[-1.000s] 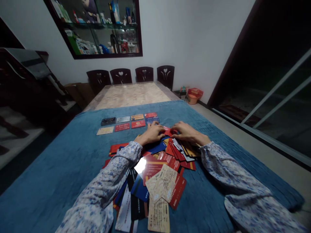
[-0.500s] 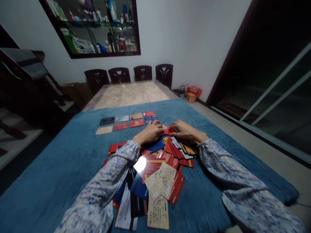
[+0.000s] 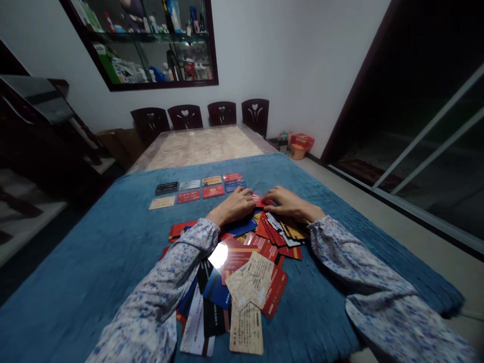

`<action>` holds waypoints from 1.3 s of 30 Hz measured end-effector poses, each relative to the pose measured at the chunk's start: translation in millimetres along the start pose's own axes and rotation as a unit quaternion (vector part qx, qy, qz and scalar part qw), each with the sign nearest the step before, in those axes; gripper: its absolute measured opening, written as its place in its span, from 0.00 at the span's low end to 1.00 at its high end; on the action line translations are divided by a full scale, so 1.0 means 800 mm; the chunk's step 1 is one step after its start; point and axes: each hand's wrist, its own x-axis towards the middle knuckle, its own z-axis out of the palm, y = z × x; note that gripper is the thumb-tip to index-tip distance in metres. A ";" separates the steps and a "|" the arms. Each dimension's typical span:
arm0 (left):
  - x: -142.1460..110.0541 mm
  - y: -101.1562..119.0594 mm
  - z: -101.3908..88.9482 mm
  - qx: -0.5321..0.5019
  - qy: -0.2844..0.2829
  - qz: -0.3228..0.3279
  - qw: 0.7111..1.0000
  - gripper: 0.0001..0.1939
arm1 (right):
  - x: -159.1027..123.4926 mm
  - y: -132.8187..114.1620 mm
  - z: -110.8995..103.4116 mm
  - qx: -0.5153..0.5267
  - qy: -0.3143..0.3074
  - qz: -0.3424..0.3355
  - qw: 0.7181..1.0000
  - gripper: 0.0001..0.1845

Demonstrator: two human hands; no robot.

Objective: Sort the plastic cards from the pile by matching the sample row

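Between my two hands is a red card [image 3: 258, 200], at the far end of a loose heap of cards. My left hand [image 3: 238, 204] has its fingers bent onto the card's left side. From the right, my right hand [image 3: 287, 202] pinches the card's other side. Under and nearer than my hands spreads the heap, with a blue card [image 3: 242, 228], a red card with an orange stripe [image 3: 238, 262], beige cards [image 3: 245, 330] and a white card [image 3: 196, 322]. Beyond my left hand, cards lie in short rows, among them a red one [image 3: 214, 191] and a black stack [image 3: 166, 188].
A blue cloth [image 3: 113, 252] covers the near part of the table, whose marbled top [image 3: 204, 146] shows beyond. Several dark chairs [image 3: 222, 114] stand at the far end. An orange bucket [image 3: 298, 151] sits on the floor at the right, by the wall.
Almost nothing differs. Both hands stay at the red card, and the cards lie as before.
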 end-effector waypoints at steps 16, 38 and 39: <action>-0.001 -0.011 0.012 -0.099 0.109 -0.079 0.986 0.13 | -0.005 0.010 0.004 0.019 0.062 0.063 0.996 0.15; -0.005 -0.013 0.015 -0.185 0.134 -0.152 0.962 0.11 | -0.003 0.007 0.000 0.139 0.244 0.061 0.958 0.09; -0.005 -0.012 0.014 -0.185 0.131 -0.153 0.962 0.11 | -0.002 0.005 0.001 0.141 0.246 0.057 0.957 0.09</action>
